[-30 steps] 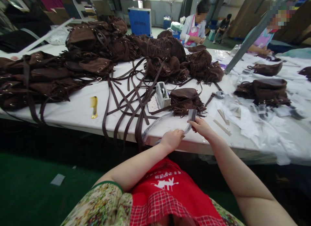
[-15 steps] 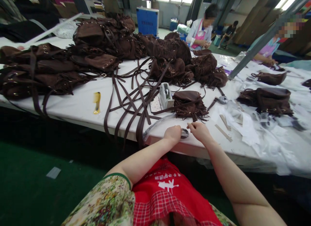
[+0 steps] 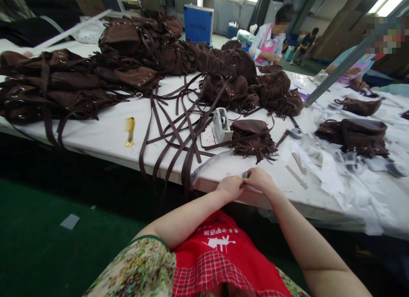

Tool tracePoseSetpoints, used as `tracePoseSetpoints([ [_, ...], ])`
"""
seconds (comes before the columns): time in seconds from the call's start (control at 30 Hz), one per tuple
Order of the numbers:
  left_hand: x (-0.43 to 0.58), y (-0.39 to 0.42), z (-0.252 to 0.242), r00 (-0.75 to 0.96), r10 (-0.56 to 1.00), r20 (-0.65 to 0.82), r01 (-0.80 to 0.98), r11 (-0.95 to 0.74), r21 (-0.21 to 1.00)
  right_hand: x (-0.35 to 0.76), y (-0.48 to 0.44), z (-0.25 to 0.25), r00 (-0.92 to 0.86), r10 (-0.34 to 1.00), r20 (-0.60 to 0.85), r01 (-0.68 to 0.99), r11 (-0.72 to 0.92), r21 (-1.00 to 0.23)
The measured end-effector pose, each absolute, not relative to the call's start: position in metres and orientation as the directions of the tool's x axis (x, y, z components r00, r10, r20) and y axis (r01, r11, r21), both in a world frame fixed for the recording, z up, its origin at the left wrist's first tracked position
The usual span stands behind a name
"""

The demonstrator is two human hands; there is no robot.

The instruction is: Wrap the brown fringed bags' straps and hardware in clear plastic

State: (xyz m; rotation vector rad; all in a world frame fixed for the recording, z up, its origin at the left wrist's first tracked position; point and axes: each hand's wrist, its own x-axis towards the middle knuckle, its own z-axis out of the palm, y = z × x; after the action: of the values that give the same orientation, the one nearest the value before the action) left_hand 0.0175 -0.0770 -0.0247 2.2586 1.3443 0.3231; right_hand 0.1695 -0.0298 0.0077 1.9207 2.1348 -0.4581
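Both of my hands meet at the table's front edge. My left hand (image 3: 230,188) is closed, its fingertips pressed up to the right one. My right hand (image 3: 260,180) is also closed, pinching a small roundish grey piece (image 3: 245,174) that is mostly covered by the fingers; its kind cannot be made out. Just beyond my hands lies a dark brown fringed bag (image 3: 251,137). A white tape dispenser (image 3: 223,125) stands left of that bag, beside a small patterned card (image 3: 208,137). A strip of clear plastic (image 3: 209,162) runs along the edge left of my hands.
Brown bags (image 3: 147,45) are heaped across the back and left of the white table (image 3: 110,135). Long straps (image 3: 166,139) hang over the front edge. A yellow comb (image 3: 129,131) lies left. Plastic wrapping (image 3: 335,173) and a slanted grey pole (image 3: 335,75) are right. Two people work across the table.
My hands were slightly apart with the round piece showing between them; now they have come together and largely cover it. The view has shifted slightly.
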Motion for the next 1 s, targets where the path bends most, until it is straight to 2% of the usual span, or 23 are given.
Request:
tracePoseSetpoints([
  [0.17,0.017,-0.077,-0.031,0.574,0.819,-0.007,0.709,-0.493,0.504,0.162,-0.038,0.012,-0.18,0.929,-0.324,0.982,0.191,0.001],
  [0.33,0.012,-0.083,-0.029,0.618,0.785,-0.028,0.687,-0.523,0.504,0.163,-0.039,0.019,-0.432,0.868,-0.244,0.886,0.459,0.063],
  [0.4,0.007,-0.083,-0.027,0.612,0.79,-0.041,0.698,-0.514,0.498,0.168,-0.036,0.021,-0.544,0.804,-0.239,0.823,0.567,0.034],
  [0.53,-0.002,-0.07,-0.02,0.486,0.871,-0.067,0.762,-0.384,0.521,0.181,-0.028,0.02,-0.702,0.655,-0.279,0.706,0.693,-0.147],
  [0.6,-0.004,-0.061,-0.016,0.488,0.871,-0.053,0.747,-0.385,0.542,0.185,-0.024,0.018,-0.729,0.621,-0.289,0.681,0.704,-0.204],
  [0.7,-0.003,-0.049,-0.013,0.584,0.811,-0.035,0.693,-0.475,0.542,0.185,-0.019,0.015,-0.737,0.621,-0.269,0.674,0.705,-0.22],
  [0.83,0.003,-0.045,-0.011,0.579,0.813,-0.064,0.711,-0.464,0.529,0.184,-0.021,0.008,-0.742,0.651,-0.16,0.669,0.699,-0.253],
  [0.9,0.005,-0.047,-0.012,0.549,0.833,-0.077,0.734,-0.436,0.52,0.186,-0.025,0.006,-0.663,0.745,-0.067,0.727,0.621,-0.293],
  [1.0,0.011,-0.051,-0.016,0.508,0.858,-0.08,0.758,-0.4,0.515,0.192,-0.03,0.005,-0.363,0.932,0.0,0.877,0.341,-0.338],
])
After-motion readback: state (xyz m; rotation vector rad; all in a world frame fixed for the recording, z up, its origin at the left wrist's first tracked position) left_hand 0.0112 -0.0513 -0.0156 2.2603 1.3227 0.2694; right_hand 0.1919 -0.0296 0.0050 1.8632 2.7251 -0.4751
